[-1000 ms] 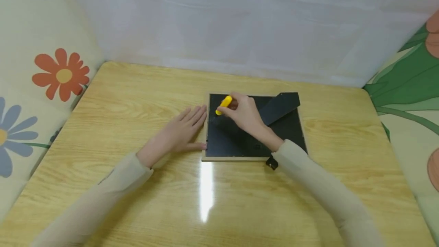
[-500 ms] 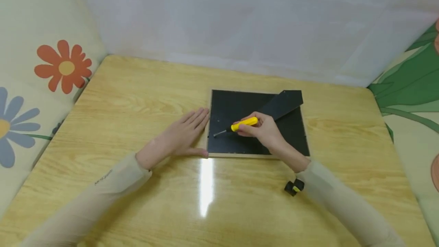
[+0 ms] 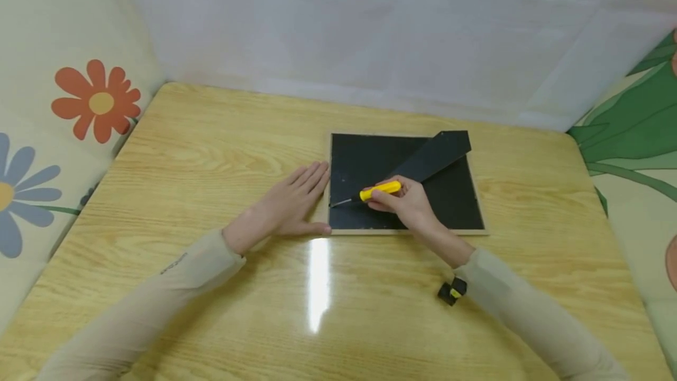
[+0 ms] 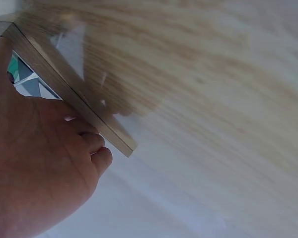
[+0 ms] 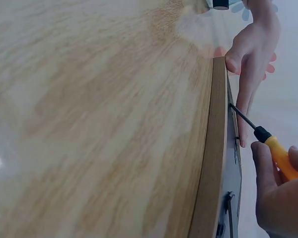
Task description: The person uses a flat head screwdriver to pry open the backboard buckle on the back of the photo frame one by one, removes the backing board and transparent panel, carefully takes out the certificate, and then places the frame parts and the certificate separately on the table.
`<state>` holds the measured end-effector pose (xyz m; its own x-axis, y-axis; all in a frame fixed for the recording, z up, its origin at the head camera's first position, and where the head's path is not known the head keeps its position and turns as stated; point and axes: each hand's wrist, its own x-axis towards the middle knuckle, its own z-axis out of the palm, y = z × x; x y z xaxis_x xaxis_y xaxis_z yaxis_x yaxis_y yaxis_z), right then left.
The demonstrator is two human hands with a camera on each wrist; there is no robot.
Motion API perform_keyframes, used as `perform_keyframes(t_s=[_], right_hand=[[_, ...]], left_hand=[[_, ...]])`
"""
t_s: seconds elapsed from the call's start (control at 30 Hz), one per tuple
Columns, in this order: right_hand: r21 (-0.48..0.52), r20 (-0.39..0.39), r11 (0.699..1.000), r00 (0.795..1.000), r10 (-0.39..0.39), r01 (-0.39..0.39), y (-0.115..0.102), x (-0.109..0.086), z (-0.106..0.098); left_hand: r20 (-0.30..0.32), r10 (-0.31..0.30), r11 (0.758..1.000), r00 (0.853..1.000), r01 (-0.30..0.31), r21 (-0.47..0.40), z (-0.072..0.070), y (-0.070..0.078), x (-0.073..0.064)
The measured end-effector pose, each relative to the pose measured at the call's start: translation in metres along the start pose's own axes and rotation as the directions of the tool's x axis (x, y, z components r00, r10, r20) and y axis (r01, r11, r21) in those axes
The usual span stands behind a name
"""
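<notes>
A picture frame (image 3: 359, 157) lies face down on the table, its black backing up and its thin wooden rim (image 5: 216, 129) showing from the side. My right hand (image 3: 415, 201) pinches the yellow handle of a screwdriver (image 3: 381, 190) between thumb and fingers. The screwdriver's shaft slants down to the left, and its tip touches the backing's left edge. Along the frame's left side rests my left hand (image 3: 288, 201), fingers straight and thumb spread by the near corner. In the left wrist view, this hand (image 4: 44, 153) lies against the rim.
A black stand leg (image 3: 433, 157) lies diagonally across the backing and juts slightly past its far right corner. A wrist camera (image 3: 452, 291) sits at my right cuff. White cloth (image 3: 370, 34) hangs behind the wooden table (image 3: 211, 134).
My right hand has come nearer from the frame's far left part, tilting the screwdriver and bringing its tip to the left edge. Frame and left hand have shifted slightly right and away.
</notes>
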<state>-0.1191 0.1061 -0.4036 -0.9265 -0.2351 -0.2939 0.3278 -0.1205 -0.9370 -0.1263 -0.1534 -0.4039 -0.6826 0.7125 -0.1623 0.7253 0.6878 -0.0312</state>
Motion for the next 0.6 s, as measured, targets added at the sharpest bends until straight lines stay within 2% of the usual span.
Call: perform_keyframes(t_s=[0.2,0.43,0.6], right_hand=[[-0.004,-0.058,1.000,0.998,-0.020,0.020,0.005,-0.001,0.005],[-0.071,-0.129,0.983,0.976,-0.176,0.168,0.011,-0.006,0.019],[-0.151,-0.106,0.951,0.952,-0.286,0.269,0.010,-0.006,0.027]], left_hand=[[0.015,-0.008,1.000,1.000,0.008,-0.008,-0.001,0.001,0.001],[0.015,-0.006,1.000,1.000,0.006,-0.022,-0.001,0.001,0.001],[0.004,0.000,1.000,1.000,0.000,-0.020,0.000,0.000,0.002]])
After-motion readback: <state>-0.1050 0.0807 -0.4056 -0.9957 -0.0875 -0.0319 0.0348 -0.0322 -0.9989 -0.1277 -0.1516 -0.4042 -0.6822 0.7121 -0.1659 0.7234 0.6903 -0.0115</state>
